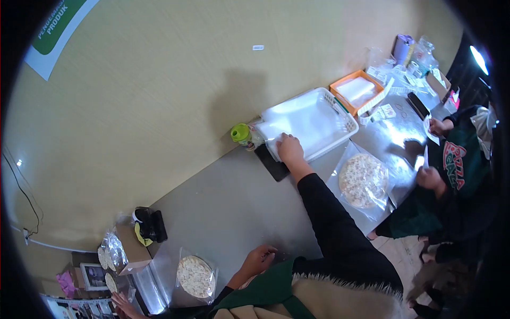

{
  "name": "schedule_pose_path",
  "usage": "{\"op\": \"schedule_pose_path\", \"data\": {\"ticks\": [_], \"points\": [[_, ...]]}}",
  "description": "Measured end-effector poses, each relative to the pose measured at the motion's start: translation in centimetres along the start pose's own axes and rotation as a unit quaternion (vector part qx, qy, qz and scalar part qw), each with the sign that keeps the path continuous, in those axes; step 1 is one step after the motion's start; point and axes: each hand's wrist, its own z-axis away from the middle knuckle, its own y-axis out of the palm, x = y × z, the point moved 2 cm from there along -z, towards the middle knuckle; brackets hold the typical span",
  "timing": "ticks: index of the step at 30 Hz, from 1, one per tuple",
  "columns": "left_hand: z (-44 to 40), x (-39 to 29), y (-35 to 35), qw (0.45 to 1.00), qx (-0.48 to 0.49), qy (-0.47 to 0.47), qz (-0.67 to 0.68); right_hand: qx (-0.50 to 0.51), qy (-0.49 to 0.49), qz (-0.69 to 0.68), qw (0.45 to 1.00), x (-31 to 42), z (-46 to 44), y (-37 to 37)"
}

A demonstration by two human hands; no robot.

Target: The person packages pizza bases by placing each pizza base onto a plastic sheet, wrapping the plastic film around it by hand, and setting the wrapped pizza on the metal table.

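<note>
My right hand (290, 149) reaches over the near left edge of a white basket (348, 123) lined with clear plastic bags (303, 117); its fingers are closed on the plastic. Just below it, a dark flat phone-like object (272, 164) lies beside a bottle with a green lid (240, 133). Low over the grey table (212, 202) is my left hand (259, 260), fingers loosely curled and apart, with nothing seen in them. A bagged pizza (196, 276) lies to its left. Another bagged pizza (364, 181) sits right of my right forearm.
An orange tray (357, 90) adjoins the basket. At right, a co-worker in a green apron (454, 165) holds white labels. Another person's hand (125, 305) shows at lower left, near a cardboard box (133, 249) and a black device (151, 224).
</note>
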Motion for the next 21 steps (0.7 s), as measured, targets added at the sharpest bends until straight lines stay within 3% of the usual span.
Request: {"op": "schedule_pose_path", "data": {"ticks": [4, 10, 12, 14, 16, 17, 21], "points": [[-0.2, 0.6, 0.1, 1.0, -0.026, 0.001, 0.009, 0.007, 0.009, 0.044, 0.999, 0.3, 0.5, -0.4], [-0.7, -0.2, 0.2, 1.0, 0.005, -0.028, -0.003, -0.05, -0.089, 0.016, 0.995, -1.7, -0.7, -3.0], [-0.5, -0.4, 0.2, 1.0, -0.011, -0.013, -0.002, -0.005, -0.027, -0.059, 0.998, -2.1, -1.0, -4.1], [-0.3, -0.6, 0.2, 1.0, -0.028, 0.003, 0.0, 0.016, -0.03, -0.096, 0.995, -2.3, -1.2, -4.9], [0.2, -0.8, 0.0, 0.999, -0.042, 0.012, -0.015, 0.096, 0.048, -0.148, 0.983, -2.5, -1.0, -5.4], [0.5, -1.0, 0.0, 0.999, -0.05, 0.013, -0.013, 0.042, -0.013, -0.1, 0.994, -2.3, -1.0, -5.6], [1.7, -1.8, -0.8, 0.996, -0.088, 0.026, -0.012, 0.019, -0.086, -0.038, 0.995, 0.4, 0.7, -7.9]]}}
